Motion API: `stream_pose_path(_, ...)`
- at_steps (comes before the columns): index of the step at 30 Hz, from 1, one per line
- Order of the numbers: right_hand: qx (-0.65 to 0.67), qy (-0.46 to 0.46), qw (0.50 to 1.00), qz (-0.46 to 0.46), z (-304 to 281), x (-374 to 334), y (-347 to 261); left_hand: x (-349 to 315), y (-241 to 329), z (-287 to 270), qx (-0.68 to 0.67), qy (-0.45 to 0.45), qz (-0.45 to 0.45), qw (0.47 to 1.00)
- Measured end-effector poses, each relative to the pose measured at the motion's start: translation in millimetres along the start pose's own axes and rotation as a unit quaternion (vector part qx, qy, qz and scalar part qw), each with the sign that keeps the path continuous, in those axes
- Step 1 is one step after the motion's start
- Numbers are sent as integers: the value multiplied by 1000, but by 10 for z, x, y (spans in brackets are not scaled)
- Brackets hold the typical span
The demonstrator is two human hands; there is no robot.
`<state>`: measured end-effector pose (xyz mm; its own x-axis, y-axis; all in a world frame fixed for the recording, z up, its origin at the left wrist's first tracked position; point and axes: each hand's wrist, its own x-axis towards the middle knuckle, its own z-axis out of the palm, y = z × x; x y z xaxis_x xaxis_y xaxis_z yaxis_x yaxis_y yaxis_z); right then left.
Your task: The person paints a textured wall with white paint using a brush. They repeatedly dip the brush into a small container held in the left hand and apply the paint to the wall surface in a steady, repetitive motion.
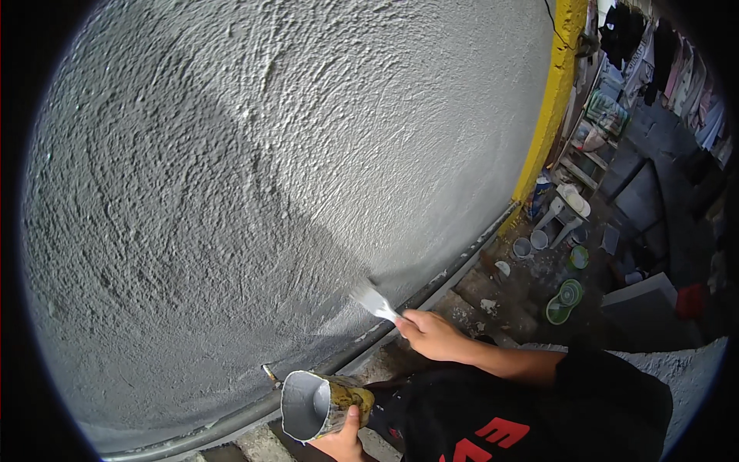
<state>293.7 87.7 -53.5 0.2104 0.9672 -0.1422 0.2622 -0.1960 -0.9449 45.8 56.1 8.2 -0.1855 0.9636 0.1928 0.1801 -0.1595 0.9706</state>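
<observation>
My right hand [433, 334] is closed round the handle of a paintbrush [376, 301]. The brush's pale, paint-coated bristles meet the rough textured wall [231, 215] low down, just above a pipe. Below and to the left, my left hand [342, 440] grips a paint-stained container [339, 396], its open mouth tilted toward the wall. Whitish paint coats the container's inside, and some shows at the bottom. On the wall, a brighter whitish area lies right of a darker grey one.
A dark pipe [346, 353] runs along the wall's foot, above steps [265, 445]. The wall ends at a yellow post [548, 108]. Beyond stand a stool [566, 212], buckets [523, 247], green plastic items [566, 300], a wooden ladder [579, 171] and hanging clothes [685, 77].
</observation>
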Motion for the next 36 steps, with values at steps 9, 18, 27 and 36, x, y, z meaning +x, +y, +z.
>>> stream_pose_path(9,127,29,971,-202,-293,-219,-1231,-39,27,50,19,-1,49,999)
stream_pose_path(18,-62,33,997,-10,191,16,64,-132,41,91,24,29,30,999)
stream_pose_path(27,179,-71,981,18,-62,82,-460,-130,150,128,20,21,7,1000)
stream_pose_path(36,67,25,983,-168,-249,-96,-1094,-185,-62,12,16,6,8,1000)
